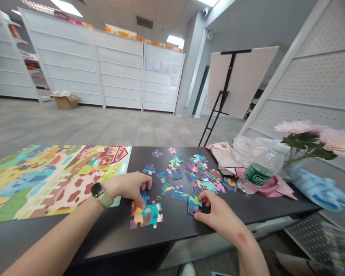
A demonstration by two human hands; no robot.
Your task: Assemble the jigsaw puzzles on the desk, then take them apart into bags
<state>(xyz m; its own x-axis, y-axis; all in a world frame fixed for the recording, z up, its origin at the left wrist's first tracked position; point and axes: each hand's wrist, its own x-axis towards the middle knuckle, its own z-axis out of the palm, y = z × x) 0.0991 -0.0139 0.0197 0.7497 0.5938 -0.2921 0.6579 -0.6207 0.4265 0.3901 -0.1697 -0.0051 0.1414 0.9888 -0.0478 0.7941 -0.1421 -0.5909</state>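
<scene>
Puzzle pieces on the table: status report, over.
Left hand on blue piece at assembled cluster. Right hand on loose piece. Water bottle beyond the pieces.

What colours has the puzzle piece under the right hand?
The puzzle piece is mainly blue, with pink and green; head view.

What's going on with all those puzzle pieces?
A person is handling jigsaw pieces on a dark table. The left hand touches a blue piece beside some joined pieces. The right hand touches another piece. More loose pieces lie farther along, near a big farm picture.
</scene>
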